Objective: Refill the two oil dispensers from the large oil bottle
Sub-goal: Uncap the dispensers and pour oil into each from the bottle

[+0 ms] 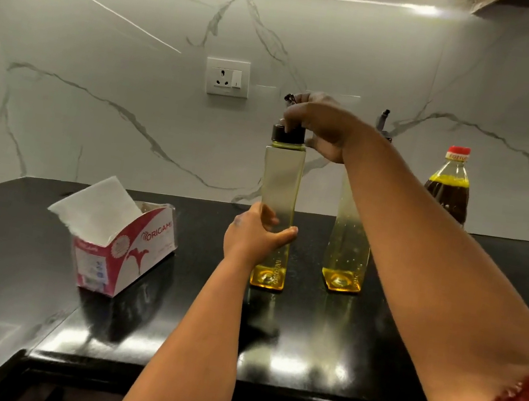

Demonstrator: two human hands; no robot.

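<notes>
Two tall clear oil dispensers stand on the black counter (167, 323), each with a little yellow oil at the bottom. My left hand (256, 233) grips the body of the left dispenser (281, 182) low down. My right hand (319, 127) is closed over that dispenser's black spout cap (287, 134). The right dispenser (347, 248) stands beside it, partly hidden behind my right forearm, its spout (382, 118) showing above. The large oil bottle (448, 188) with a red cap stands upright at the back right, against the wall.
An open pink and white tissue box (124, 247) with a paper sheet sticking out sits to the left of the dispensers. A wall socket (228, 77) is on the marble backsplash. The counter's front edge runs below my arms.
</notes>
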